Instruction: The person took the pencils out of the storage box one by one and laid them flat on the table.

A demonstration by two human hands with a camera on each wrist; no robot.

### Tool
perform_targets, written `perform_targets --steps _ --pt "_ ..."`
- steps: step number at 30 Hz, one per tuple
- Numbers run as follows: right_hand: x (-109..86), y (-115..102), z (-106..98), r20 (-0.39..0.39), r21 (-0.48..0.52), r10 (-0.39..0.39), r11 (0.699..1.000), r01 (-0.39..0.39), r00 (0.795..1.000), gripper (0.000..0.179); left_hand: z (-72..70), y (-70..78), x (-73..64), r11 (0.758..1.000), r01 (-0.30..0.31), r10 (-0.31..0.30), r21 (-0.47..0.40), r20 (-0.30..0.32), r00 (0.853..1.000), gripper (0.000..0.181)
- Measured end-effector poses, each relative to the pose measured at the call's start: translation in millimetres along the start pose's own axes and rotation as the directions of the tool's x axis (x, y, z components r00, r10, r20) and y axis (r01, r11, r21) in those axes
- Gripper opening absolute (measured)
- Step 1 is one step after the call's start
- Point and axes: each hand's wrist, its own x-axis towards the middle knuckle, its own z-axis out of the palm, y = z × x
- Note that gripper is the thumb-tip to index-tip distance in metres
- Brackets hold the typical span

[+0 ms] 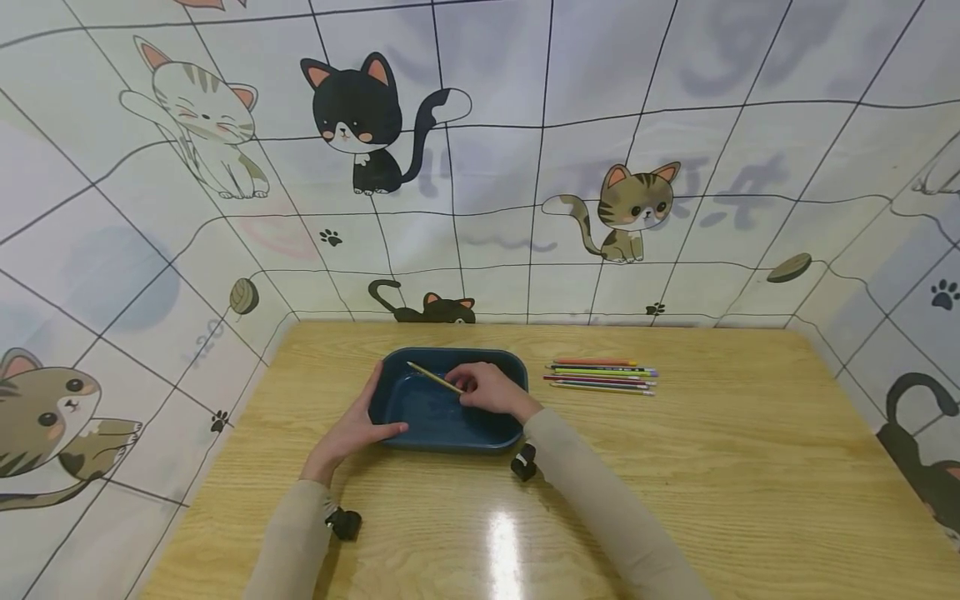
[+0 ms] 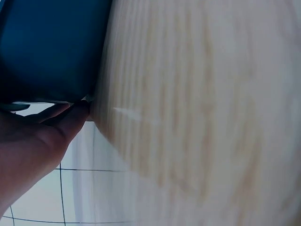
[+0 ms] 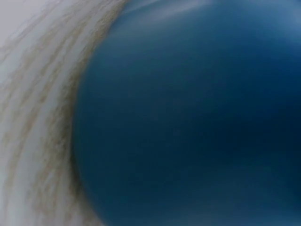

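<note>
A dark blue rectangular tray (image 1: pixel 450 444) sits on the wooden table. My left hand (image 1: pixel 362 429) grips its left end, fingers along the outer side and thumb over the front left corner. In the left wrist view those fingertips (image 2: pixel 77 113) are against the tray's outer wall (image 2: pixel 51 52). Over the tray's right part, my right hand (image 1: pixel 491 389) pinches one end of a yellow pencil (image 1: pixel 431 375). The pencil slants up to the left across the tray, its far end near the back rim. Only the tray's blurred outer wall (image 3: pixel 178 117) and tabletop fill the right wrist view; the hand is hidden there.
To the right of the tray, several coloured pencils (image 1: pixel 600 376) lie side by side on the table (image 1: pixel 720 467). A cloth printed with cats and grid lines (image 1: pixel 495 167) hangs behind the table and along both sides.
</note>
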Motion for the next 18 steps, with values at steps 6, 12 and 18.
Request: perform_targets --steps 6,12,18 --pt "-6.8 -4 -7 -0.011 0.018 -0.042 0.999 0.042 0.999 0.035 0.4 -2.8 1.8 1.000 0.000 0.000 0.000 -0.006 1.000 0.109" --pt "-17.2 -7 -20 -0.026 0.023 -0.086 0.996 0.087 0.996 0.037 1.4 -29.3 10.2 1.000 0.007 -0.007 0.000 -0.026 1.000 0.113" --pt "-35.6 -4 -39 -0.051 0.002 -0.131 0.991 0.131 0.990 0.038 1.9 -33.6 10.3 1.000 0.003 -0.003 0.014 -0.033 0.999 0.115"
